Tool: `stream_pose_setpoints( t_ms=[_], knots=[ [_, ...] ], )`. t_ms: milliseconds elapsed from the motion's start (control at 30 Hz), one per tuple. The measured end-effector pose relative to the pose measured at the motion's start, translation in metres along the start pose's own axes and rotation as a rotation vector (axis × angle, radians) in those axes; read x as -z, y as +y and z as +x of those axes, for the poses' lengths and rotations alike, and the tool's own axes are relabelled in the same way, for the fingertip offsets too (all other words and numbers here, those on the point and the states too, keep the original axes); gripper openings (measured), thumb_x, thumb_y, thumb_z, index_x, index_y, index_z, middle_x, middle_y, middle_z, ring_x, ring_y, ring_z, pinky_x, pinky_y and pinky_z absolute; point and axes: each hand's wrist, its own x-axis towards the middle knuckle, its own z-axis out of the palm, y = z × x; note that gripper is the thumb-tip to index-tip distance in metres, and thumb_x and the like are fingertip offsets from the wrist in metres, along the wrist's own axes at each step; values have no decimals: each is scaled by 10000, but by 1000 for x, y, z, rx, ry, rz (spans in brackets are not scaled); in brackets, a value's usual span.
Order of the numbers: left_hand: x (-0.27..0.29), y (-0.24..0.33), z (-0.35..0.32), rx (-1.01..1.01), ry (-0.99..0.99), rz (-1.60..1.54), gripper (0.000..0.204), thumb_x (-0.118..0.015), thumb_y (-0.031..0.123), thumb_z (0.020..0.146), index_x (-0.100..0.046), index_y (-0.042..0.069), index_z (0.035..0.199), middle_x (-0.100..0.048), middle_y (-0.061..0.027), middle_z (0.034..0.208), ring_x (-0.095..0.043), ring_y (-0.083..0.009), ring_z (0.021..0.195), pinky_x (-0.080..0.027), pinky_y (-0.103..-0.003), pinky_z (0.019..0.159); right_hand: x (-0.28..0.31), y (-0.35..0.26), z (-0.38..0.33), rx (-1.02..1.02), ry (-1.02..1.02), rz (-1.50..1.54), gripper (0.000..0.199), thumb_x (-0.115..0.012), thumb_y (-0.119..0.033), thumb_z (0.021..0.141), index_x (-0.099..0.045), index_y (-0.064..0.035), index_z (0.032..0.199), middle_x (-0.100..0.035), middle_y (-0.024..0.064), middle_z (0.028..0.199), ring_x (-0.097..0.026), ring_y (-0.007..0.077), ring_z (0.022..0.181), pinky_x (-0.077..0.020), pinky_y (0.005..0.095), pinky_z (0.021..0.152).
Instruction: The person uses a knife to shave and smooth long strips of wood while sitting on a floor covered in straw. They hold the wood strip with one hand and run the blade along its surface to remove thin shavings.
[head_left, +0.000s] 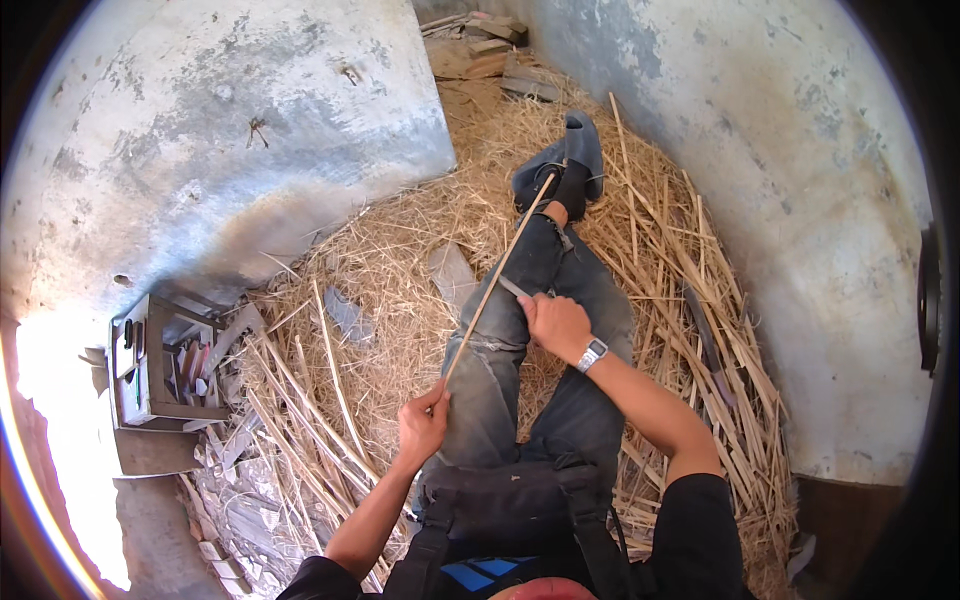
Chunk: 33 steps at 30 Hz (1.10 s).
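Long thin cane strip (497,270), pale tan, slanting from near-left to far-right over outstretched legs in worn grey jeans (520,330), its far tip close to the dark shoes (565,165). Near end pinched in the left hand (422,425), fingers closed round the strip just left of the left knee. Right hand (556,325) closed on a small blade (513,288), grey metal showing beyond the fist, its tip meeting the strip about midway along, above the thigh. Silver wristwatch (592,354) on the right wrist, dark sleeves on both arms, a black pack with straps (510,500) on the lap at the near edge.

Under and around the legs, a thick bed of straw and split cane lengths (400,260), longer stiff strips fanned out left of the left hand (300,400) and heaped along the right side (700,330). A flat grey offcut (452,275) lying on the straw just left of the knees, another smaller one (345,315) further left. At the left, a small open wooden box (160,365) with tools standing in it, beside a pile of grey shavings (235,490). Stained plaster walls on the far left (220,130) and on the right (800,200), scraps of board (490,50) in the far corner between them.
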Motion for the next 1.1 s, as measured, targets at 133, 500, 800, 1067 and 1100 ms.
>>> stream_pose_setpoints(
  t_ms=[133, 500, 800, 1067, 1100],
  knots=[
    [8, -14, -22, -6, -31, 53, 347, -701, 235, 975, -725, 15, 1242, -760, -244, 925, -745, -169, 795, -561, -315, 710, 9, -3, -6, -77, -79, 75, 581, -458, -461, 1069, -676, -24, 753, -676, 243, 684, -673, 436, 626, -546, 534, 573],
    [-30, 9, 10, -98, 25, -47, 317, -683, 208, 977, -734, 23, 1229, -658, -249, 708, -640, -156, 582, -490, -360, 580, 31, -30, -30, -66, 53, 165, 502, -457, -438, 1076, -659, -47, 833, -661, 237, 643, -669, 442, 594, -529, 562, 554],
    [-12, 1, -5, -56, -29, 36, 329, -706, 208, 967, -730, 1, 1221, -715, -267, 833, -744, -223, 735, -536, -364, 656, 1, -32, -16, 105, -8, 55, 571, -435, -458, 1082, -647, -45, 751, -633, 212, 571, -651, 392, 509, -509, 493, 443],
    [48, -75, -67, -181, -27, -4, 280, -711, 140, 971, -725, -55, 1172, -629, -148, 662, -567, -89, 605, -464, -289, 573, -4, 62, 29, -213, 54, 119, 602, -378, -456, 1097, -697, -26, 822, -690, 248, 723, -676, 459, 683, -548, 553, 625],
    [60, -93, -77, -157, -45, 26, 281, -706, 142, 977, -725, -60, 1171, -631, -129, 662, -563, -81, 612, -463, -285, 573, -4, 63, 33, -237, 98, 120, 606, -376, -450, 1098, -694, -20, 813, -688, 256, 726, -674, 461, 689, -547, 552, 634]
  ],
)
